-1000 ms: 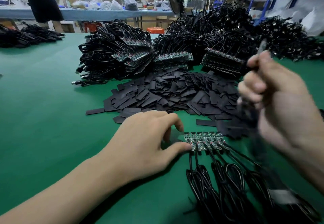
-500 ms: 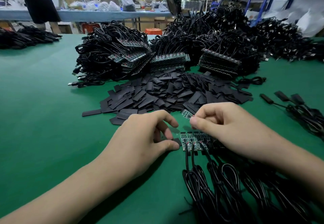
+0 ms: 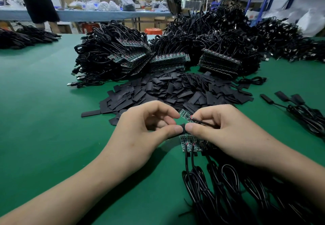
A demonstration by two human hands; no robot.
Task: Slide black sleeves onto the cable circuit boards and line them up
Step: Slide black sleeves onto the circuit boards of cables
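Now green board [image 3: 184,115] tilts above flat black sleeve [image 3: 183,128].

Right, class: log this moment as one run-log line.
left hand: pinches black sleeve | right hand: pinches circuit board | sleeve: not yet on

A small green board [image 3: 185,115] on a black cable [image 3: 205,123] is held tilted above the table, unsleeved. A flat black sleeve [image 3: 182,129] sits just below it. Beneath, a row of bare boards [image 3: 189,143] lies flat, side by side. Loose sleeves [image 3: 175,91] lie heaped beyond.
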